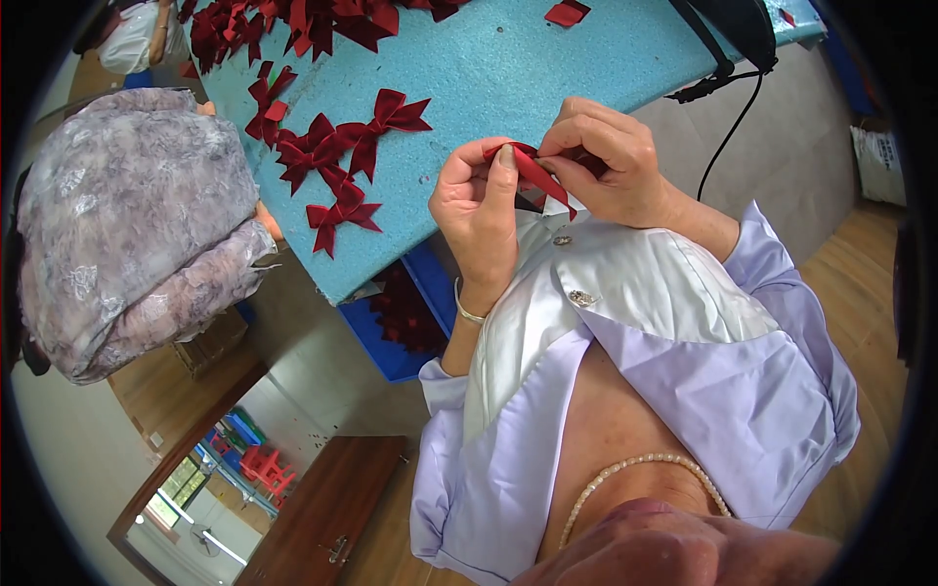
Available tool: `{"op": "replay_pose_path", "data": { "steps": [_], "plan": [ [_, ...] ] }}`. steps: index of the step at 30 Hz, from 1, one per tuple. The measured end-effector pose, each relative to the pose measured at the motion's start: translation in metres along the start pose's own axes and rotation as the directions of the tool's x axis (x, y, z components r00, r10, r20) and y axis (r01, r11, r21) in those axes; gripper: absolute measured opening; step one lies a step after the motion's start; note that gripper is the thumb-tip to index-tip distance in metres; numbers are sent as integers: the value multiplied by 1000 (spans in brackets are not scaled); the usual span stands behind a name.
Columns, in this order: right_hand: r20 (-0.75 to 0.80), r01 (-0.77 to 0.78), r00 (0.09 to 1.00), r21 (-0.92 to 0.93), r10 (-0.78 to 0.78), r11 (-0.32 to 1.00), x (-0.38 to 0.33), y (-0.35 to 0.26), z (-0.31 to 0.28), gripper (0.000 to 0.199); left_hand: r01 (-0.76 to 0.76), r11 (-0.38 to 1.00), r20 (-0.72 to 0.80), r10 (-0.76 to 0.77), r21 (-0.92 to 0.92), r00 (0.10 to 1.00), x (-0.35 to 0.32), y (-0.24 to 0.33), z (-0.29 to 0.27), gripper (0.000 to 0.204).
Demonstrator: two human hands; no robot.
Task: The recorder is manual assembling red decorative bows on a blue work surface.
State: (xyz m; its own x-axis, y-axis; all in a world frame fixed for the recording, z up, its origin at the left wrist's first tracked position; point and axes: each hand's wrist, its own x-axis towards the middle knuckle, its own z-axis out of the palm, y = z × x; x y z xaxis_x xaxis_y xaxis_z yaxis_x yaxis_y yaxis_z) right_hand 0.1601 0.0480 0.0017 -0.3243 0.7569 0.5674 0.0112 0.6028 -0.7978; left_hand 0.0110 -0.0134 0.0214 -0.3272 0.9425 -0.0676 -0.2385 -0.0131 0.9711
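Note:
A red velvet ribbon (pixel 538 178) is held between my two hands, just off the near edge of the blue table. Its tail slants down to the right and its satin side faces up. My left hand (pixel 481 200) pinches the ribbon's left end between thumb and fingers. With bent fingers, my right hand (pixel 608 164) grips the other end, where a dark red part is mostly hidden. Closest to my left hand on the table lie finished-looking red bows (pixel 389 119), one (pixel 311 151) beside another (pixel 342 217).
More red bows (pixel 322 20) are heaped along the far left of the blue table (pixel 479 63). A black bag (pixel 738 34) with a hanging cord stands at the table's right. Under the near edge, a blue crate (pixel 383 347) holds dark red pieces. At left sits a person in patterned clothing (pixel 137 225).

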Motion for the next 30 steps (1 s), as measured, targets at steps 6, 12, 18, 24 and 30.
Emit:
{"op": "replay_pose_path", "data": {
  "steps": [6, 12, 18, 24, 30],
  "plan": [
    [-16, 128, 992, -39, -129, 991, 11, -2, -1, 23, -57, 998, 23, 57, 41, 998, -2, 1, 0, 14],
    [-3, 87, 996, 38, -87, 996, 7, 0, 0, 23, -34, 998, 50, 37, -49, 998, -2, 1, -1, 14],
    [-18, 75, 997, 15, -75, 997, 9, -2, 0, 22, -29, 996, 74, 36, -88, 997, -2, 2, -3, 14],
    [-4, 115, 993, 21, -115, 993, 8, 1, -2, 23, -3, 996, 91, 11, -89, 996, -2, 3, -6, 14],
    [7, 137, 991, 4, -137, 991, 9, 2, -1, 24, -34, 996, 81, 28, 78, 996, -2, 7, -5, 13]
  ]
}}
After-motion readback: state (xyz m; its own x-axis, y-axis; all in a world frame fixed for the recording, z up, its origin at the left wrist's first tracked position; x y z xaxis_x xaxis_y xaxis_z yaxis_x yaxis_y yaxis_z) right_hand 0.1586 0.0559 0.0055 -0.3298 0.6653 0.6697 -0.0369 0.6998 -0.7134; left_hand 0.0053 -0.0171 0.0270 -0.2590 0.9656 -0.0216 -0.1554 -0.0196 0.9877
